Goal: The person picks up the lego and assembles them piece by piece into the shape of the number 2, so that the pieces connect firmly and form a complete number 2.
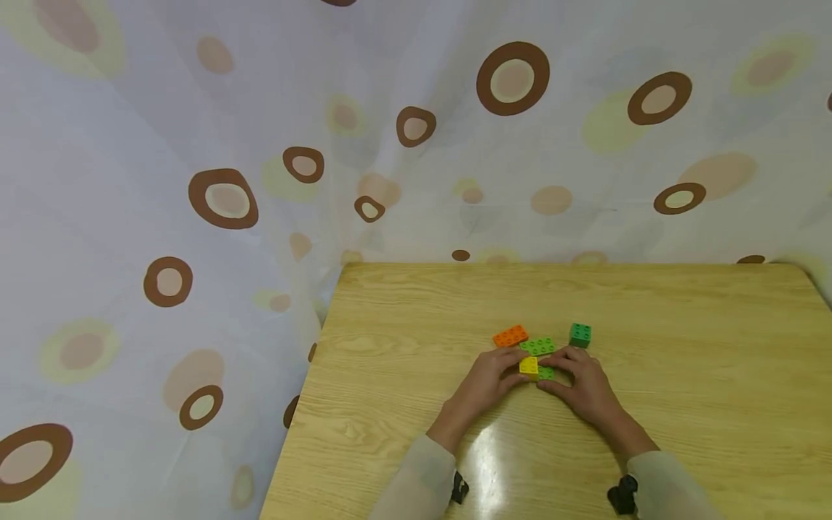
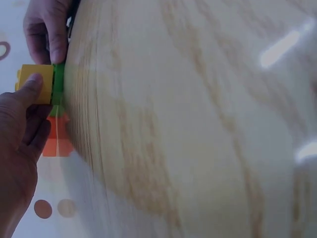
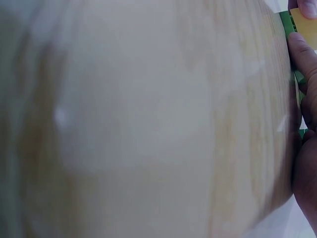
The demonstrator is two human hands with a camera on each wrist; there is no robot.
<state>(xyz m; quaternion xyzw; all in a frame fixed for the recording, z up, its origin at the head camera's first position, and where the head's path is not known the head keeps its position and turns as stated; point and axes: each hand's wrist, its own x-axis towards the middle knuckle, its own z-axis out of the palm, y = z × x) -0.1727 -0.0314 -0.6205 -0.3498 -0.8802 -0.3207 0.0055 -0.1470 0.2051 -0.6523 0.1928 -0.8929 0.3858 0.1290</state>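
A yellow building brick point(image 1: 529, 367) sits at the left end of a green brick point(image 1: 546, 373) that lies on the wooden table. My left hand point(image 1: 484, 381) pinches the yellow brick between thumb and fingers; in the left wrist view the thumb presses its side. From the other side, my right hand point(image 1: 587, 386) grips the green brick, its thumb at the near edge. In the left wrist view the yellow brick point(image 2: 37, 82) meets the green one point(image 2: 58, 79). Whether the two are fully pressed together I cannot tell.
Just beyond the hands lies a light green brick point(image 1: 538, 347), with an orange brick point(image 1: 510, 336) to its left. A dark green brick point(image 1: 581, 334) stands behind the right hand. A patterned curtain point(image 1: 416, 231) hangs along the table's back and left edges.
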